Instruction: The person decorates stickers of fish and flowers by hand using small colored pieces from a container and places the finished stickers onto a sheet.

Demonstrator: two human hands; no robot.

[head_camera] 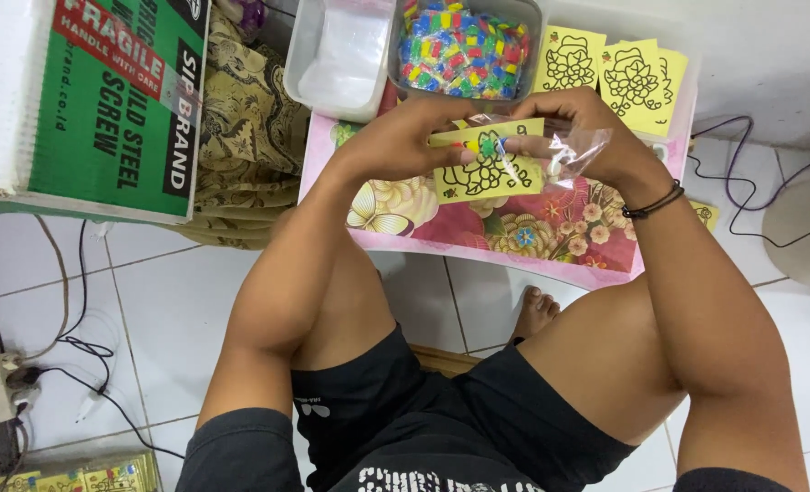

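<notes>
From the head camera, looking down, a person sits with bare knees over a white tile floor (159,310). Both hands are up in front, over a little pink tabletop (478,232) with big flowers painted on it.

The left hand (396,137) pinches the left end of a yellow card (487,164). The card has a black line drawing on it (it looks like a bunch of flowers). Small coloured bits, green and blue, sit against the middle of the card. The left fingers (441,146) are closed tight on the card's edge.

The right hand (587,128) holds a clear plastic bag (574,150) at the card's right end. Its fingers are curled shut on the bag. The card's right end sits at the bag's mouth, but how far in it goes cannot be told.

Behind the hands, at the far side of the tabletop, stands a clear tub (464,46) full of tiny bright packets. Just left of it is another tub (337,55) with clear bags inside. To the right lie more yellow cards (610,68) with the same kind of drawing.

A green and white cardboard box (113,100) stands far left, beside a patterned cloth (241,118). Black wires (86,346) trail over the floor.
</notes>
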